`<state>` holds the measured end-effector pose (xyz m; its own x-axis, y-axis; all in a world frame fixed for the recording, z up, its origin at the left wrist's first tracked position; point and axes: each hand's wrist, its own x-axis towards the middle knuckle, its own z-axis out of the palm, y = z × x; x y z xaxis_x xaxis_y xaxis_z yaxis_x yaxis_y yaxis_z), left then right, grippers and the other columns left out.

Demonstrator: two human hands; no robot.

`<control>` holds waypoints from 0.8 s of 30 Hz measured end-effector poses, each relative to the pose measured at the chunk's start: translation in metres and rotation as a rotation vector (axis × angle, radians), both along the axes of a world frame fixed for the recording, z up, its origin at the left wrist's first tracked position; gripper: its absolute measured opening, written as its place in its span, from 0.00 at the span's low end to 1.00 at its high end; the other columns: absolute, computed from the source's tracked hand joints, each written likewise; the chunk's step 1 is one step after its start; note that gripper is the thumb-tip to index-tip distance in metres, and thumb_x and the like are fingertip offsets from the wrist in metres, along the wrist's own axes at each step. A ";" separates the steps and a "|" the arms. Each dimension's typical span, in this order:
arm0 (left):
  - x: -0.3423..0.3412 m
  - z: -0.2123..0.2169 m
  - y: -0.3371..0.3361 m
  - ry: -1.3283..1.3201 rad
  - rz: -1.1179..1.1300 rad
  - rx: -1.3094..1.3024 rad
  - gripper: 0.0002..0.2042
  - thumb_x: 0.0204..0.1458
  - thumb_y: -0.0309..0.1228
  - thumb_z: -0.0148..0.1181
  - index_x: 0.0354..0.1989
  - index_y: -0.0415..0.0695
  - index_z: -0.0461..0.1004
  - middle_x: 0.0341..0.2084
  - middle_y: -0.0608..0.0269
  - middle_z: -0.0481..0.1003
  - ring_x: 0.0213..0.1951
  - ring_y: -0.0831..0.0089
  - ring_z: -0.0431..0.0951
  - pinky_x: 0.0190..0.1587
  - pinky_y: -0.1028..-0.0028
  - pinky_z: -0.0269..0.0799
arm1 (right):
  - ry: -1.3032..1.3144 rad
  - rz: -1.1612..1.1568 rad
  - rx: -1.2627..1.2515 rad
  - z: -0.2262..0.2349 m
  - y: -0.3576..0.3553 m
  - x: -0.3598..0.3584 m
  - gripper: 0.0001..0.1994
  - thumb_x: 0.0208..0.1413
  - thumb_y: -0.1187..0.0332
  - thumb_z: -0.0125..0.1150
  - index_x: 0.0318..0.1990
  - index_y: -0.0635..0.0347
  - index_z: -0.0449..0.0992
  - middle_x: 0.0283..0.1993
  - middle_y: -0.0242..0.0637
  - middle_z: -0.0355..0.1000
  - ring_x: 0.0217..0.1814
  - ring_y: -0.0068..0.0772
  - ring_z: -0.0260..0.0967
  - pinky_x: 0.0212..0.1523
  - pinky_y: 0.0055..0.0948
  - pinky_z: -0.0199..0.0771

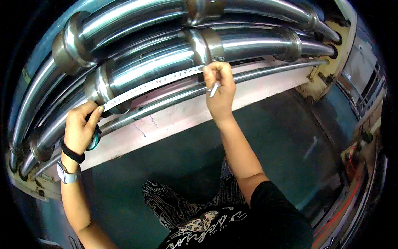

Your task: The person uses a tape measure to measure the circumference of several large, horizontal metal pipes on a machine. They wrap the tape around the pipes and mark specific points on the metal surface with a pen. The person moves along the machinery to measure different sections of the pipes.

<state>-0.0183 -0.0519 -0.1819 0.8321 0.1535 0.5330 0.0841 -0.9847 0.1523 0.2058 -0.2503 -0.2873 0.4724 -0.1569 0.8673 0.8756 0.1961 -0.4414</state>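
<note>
A white measuring tape (153,84) is stretched along the front of a shiny metal roller (155,64), between two brownish collars. My left hand (79,124) is closed on the tape at its left end, thumb pressed on the strip. Under that hand shows part of a round green case (94,141), mostly hidden by the palm. My right hand (220,85) pinches the strip at the middle collar (202,45). A short white piece (214,89) sticks out of the right fist; I cannot tell whether it is the tape's end or a separate thing.
More metal rollers (137,14) run side by side behind. A thin bar (269,71) and a pale beam (174,120) lie in front. Cream end plates hold the rollers at both sides. Red cables (346,203) hang at the right, beside a dark green floor (273,137).
</note>
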 end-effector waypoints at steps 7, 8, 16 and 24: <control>-0.004 -0.001 0.011 0.004 -0.084 0.059 0.11 0.50 0.30 0.53 0.21 0.36 0.66 0.14 0.51 0.63 0.17 0.62 0.65 0.23 0.69 0.60 | 0.197 0.084 -0.024 -0.003 -0.006 -0.006 0.05 0.55 0.69 0.52 0.31 0.59 0.67 0.26 0.28 0.61 0.22 0.14 0.56 0.21 0.16 0.57; 0.000 -0.002 0.012 0.019 -0.083 0.025 0.10 0.50 0.30 0.53 0.21 0.36 0.67 0.14 0.51 0.64 0.17 0.61 0.65 0.23 0.69 0.60 | 0.199 0.116 0.017 0.002 -0.006 -0.007 0.05 0.55 0.68 0.52 0.33 0.59 0.67 0.24 0.27 0.61 0.20 0.13 0.54 0.18 0.14 0.55; -0.003 -0.002 0.014 -0.071 -0.107 0.073 0.11 0.48 0.29 0.54 0.18 0.37 0.64 0.13 0.50 0.63 0.17 0.57 0.66 0.21 0.67 0.59 | 0.199 0.308 0.133 0.007 0.001 -0.013 0.07 0.54 0.67 0.54 0.35 0.59 0.65 0.21 0.26 0.59 0.15 0.12 0.50 0.13 0.14 0.47; -0.003 -0.003 0.012 -0.109 -0.066 0.150 0.11 0.47 0.32 0.54 0.18 0.39 0.65 0.12 0.50 0.64 0.18 0.53 0.67 0.21 0.64 0.59 | 0.227 0.313 0.167 0.008 0.002 -0.014 0.05 0.55 0.68 0.53 0.35 0.57 0.65 0.21 0.24 0.55 0.15 0.11 0.46 0.14 0.15 0.43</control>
<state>-0.0215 -0.0403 -0.1851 0.7739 0.0123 0.6332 0.0096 -0.9999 0.0076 0.1920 -0.2480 -0.2793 0.6956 -0.1047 0.7107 0.6466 0.5223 -0.5560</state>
